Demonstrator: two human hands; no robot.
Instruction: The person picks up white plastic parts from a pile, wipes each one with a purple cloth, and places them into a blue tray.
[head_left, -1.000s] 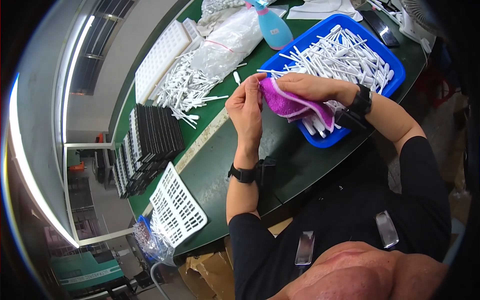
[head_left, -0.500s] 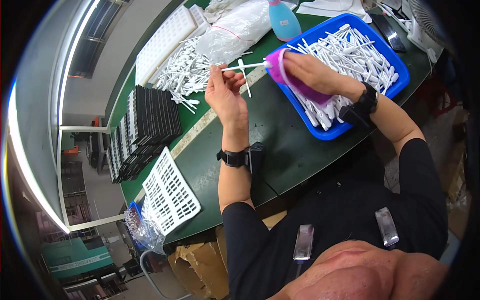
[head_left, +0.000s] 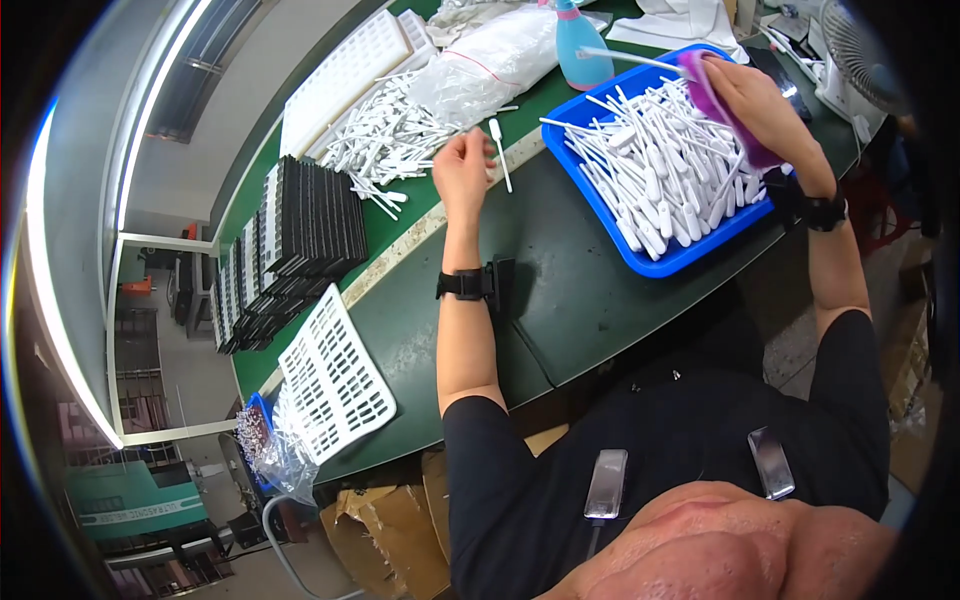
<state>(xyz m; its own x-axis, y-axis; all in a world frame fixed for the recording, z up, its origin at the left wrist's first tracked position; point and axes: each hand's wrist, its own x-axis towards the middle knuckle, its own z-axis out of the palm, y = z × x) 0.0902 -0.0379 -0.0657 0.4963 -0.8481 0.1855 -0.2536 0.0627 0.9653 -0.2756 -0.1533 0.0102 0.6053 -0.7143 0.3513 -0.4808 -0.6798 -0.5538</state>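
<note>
My left hand (head_left: 462,168) hovers over the green table (head_left: 560,300) with its fingers loosely apart. A single white plastic stick (head_left: 498,152) lies just right of its fingertips, apart from them. My right hand (head_left: 752,92) is raised over the far end of the blue tray (head_left: 672,262). It grips a purple cloth (head_left: 712,82) wrapped around the end of another white stick (head_left: 622,58) that pokes out to the left. The tray is full of several loose white sticks (head_left: 668,165). Both wrists wear black bands.
A heap of white sticks (head_left: 385,140) lies left of my left hand, by white grid trays (head_left: 352,70) and a plastic bag (head_left: 490,65). A blue spray bottle (head_left: 583,48) stands behind the tray. Black tray stacks (head_left: 300,225) and a white grid tray (head_left: 335,375) sit left; a fan (head_left: 862,50) stands right.
My hands have drawn apart: the right one swung right over the tray with the cloth and a stick. The left one moved left toward the heap and let go of a stick.
</note>
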